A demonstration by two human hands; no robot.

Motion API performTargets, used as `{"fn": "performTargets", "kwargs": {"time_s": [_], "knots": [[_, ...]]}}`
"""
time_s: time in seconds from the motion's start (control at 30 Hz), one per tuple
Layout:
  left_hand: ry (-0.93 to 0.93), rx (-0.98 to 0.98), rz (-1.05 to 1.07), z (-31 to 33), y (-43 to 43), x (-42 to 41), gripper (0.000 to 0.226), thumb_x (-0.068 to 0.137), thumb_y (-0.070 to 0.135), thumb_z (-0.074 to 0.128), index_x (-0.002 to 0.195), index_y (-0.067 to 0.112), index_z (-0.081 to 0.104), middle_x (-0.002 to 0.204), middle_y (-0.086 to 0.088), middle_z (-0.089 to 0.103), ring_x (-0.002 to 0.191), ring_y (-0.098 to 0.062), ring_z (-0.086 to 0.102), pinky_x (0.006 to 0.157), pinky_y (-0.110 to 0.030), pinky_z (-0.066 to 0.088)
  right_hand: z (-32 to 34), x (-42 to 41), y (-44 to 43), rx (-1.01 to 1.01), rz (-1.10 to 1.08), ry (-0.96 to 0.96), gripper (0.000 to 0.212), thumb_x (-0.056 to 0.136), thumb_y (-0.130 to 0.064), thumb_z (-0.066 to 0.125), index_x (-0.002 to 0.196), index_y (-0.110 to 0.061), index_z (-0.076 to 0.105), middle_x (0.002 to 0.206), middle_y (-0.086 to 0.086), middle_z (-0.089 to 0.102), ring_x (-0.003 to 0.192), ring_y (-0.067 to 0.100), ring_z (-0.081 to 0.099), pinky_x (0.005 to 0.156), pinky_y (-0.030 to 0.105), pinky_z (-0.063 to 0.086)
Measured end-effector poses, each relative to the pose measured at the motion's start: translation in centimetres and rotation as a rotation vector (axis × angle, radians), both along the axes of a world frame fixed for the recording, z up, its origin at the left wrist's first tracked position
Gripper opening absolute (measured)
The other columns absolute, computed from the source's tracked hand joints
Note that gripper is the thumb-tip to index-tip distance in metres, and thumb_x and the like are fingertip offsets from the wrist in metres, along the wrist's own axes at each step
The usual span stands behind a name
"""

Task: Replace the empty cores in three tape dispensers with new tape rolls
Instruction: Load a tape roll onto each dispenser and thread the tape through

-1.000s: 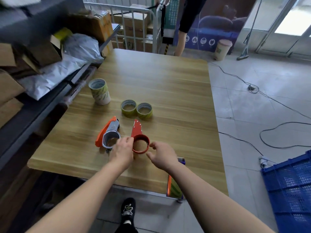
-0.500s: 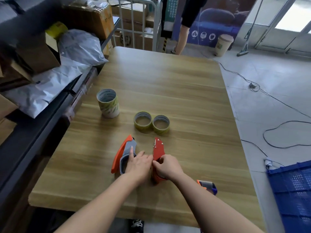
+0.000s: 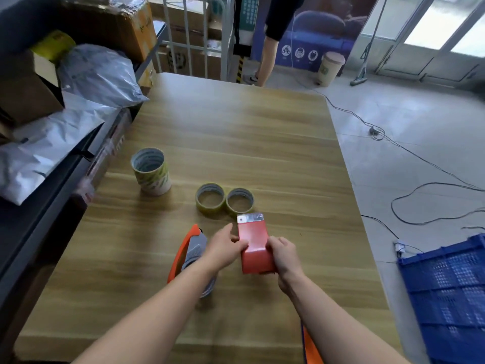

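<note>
Both forearms reach in from the bottom edge over the wooden table (image 3: 236,127). The left hand (image 3: 225,248) and right hand (image 3: 284,256) are both clamped on the red tape dispenser (image 3: 254,245), one on each side, so it sits right between the two grips with its metal blade end pointing away from the person. An orange-and-grey dispenser (image 3: 191,249) lies just left of the left wrist. Two tape rolls (image 3: 210,197) sit side by side, touching, just beyond the red one. A taller stack of rolls (image 3: 151,170) stands further left. A blue crate (image 3: 446,298) is on the floor off to the right; can't tell what's in it.
</note>
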State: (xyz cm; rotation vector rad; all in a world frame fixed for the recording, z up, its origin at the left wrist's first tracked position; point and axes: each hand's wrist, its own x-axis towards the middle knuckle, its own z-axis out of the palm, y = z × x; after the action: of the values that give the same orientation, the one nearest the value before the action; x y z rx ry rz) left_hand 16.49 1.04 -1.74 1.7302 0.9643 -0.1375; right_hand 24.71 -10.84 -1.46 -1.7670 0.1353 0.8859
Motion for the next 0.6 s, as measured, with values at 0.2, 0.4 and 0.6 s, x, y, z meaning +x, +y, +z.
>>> {"fn": "performTargets", "kwargs": {"time_s": [0.2,0.4,0.6], "knots": [[-0.262,-0.399,0.323,3.2,-0.6,3.5,0.03,0.088,-0.002,0.058,0.118,0.0,0.054,0.075,-0.002,0.058,0.058,-0.011,0.055,0.048,-0.024,0.045,0.5,2.2,0.6,0.058,-0.022,0.001,0.028,0.081,-0.034,0.071,0.082,-0.011,0.055,0.078,0.008,0.062,0.071,0.023,0.057,0.066,0.034,0.047],[-0.377,-0.266,0.07,4.5,-1.7,5.6,0.032,0.096,0.002,0.045,0.115,0.022,0.061,0.096,-0.001,0.064,0.076,-0.005,0.063,0.064,-0.019,0.053,1.4,4.3,1.0,0.13,0.006,0.209,0.082,0.058,-0.06,0.08,0.108,0.002,0.061,0.074,0.009,0.069,0.066,0.022,0.071,0.047,0.022,0.051],[-0.271,0.431,-0.327,2.4,-0.1,6.0,0.023,0.08,0.011,0.065,0.099,0.023,0.068,0.102,0.007,0.062,0.095,-0.015,0.058,0.089,-0.032,0.048,0.5,6.7,1.0,0.207,0.014,0.275,0.033,0.074,-0.044,0.073,0.087,-0.014,0.069,0.07,0.003,0.068,0.068,0.021,0.063,0.063,0.029,0.051]]}}
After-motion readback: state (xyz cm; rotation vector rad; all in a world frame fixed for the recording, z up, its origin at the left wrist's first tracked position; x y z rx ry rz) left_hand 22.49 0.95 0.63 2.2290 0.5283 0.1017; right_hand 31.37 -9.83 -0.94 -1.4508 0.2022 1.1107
